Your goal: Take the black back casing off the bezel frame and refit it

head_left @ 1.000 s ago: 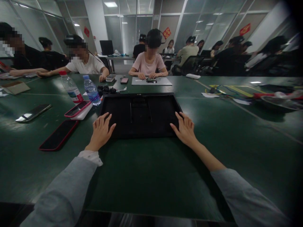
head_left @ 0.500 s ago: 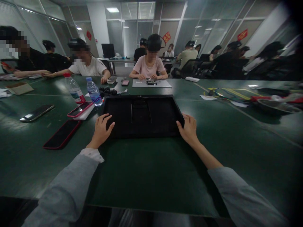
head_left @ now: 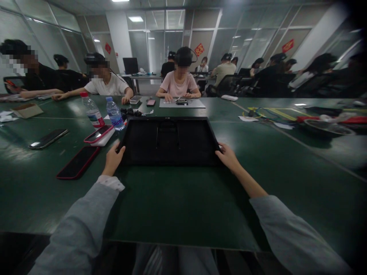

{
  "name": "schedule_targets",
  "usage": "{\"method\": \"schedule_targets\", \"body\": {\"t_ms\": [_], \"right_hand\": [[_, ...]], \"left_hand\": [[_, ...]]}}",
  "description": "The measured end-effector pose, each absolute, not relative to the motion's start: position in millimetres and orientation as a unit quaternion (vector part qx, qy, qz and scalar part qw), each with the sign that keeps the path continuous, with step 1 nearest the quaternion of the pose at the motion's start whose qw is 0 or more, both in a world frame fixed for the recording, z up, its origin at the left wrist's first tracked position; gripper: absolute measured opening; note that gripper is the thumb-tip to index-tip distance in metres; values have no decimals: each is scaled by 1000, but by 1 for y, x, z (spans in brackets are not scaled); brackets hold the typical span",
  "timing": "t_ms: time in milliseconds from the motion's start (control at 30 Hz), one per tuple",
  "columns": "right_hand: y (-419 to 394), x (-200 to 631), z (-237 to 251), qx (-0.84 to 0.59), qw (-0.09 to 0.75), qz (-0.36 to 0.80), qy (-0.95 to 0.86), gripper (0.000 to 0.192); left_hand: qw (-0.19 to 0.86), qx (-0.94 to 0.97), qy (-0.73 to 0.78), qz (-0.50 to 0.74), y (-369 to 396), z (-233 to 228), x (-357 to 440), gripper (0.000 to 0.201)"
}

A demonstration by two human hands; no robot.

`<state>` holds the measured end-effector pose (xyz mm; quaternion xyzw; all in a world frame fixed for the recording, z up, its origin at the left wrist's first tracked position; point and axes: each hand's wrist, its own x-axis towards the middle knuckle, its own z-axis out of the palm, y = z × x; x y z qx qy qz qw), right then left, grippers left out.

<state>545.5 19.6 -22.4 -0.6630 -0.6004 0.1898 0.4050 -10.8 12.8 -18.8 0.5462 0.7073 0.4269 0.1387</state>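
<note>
Left to right: one tan open box (head_left: 28,110), left edge of frame. Three phones, left of centre: one dark phone (head_left: 48,138), one red-edged phone (head_left: 78,163) nearer the lower left, one pink-edged phone (head_left: 99,133) lying on a white box (head_left: 103,139). Two bottles just behind, both clear: red-capped bottle (head_left: 94,114), then blue-capped bottle (head_left: 115,117). One black tangle (head_left: 133,113) beside them.

One left hand (head_left: 112,157), centre left, partly closed, thumb at the rim, fingers around the outer side, gripping the left edge of one black panel (head_left: 140,145). Panel sits mid-frame over the green bench (head_left: 177,198), raised rim, two thin upright lines inside; can't tell whether it's fully resting. Upper centre, one pale mat (head_left: 197,103) with a co-worker's two hands at it. One right hand (head_left: 228,156), right of centre, partly closed on the panel's right edge, thumb at rim, far fingers hidden. One bowl (head_left: 329,128), right of frame, near yellow cables (head_left: 275,112), count unclear.

Versus half a second ago: left hand went from spread over the panel's left corner to gripping its edge; right hand stays on the right edge.
</note>
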Motion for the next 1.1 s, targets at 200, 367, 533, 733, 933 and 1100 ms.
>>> {"method": "schedule_targets", "body": {"t_ms": [200, 367, 533, 733, 933, 1100], "right_hand": [[6, 550, -6, -653, 394, 306, -569, 44], [5, 552, -6, -631, 422, 359, -543, 55], [13, 544, -5, -580, 499, 421, -487, 76], [23, 549, -8, -583, 526, 404, -470, 74], [24, 563, -12, -589, 573, 362, -440, 70], [24, 577, -8, -654, 611, 242, -375, 62]], "left_hand": [[200, 495, 708, 462, 17, -19, -25, 54], [197, 515, 678, 486, 22, -27, -30, 66], [183, 528, 676, 481, 25, -32, -33, 68], [197, 550, 646, 491, 19, -24, -26, 69], [222, 589, 610, 481, 15, -18, -14, 75], [229, 591, 611, 475, 15, -16, -14, 77]]}}
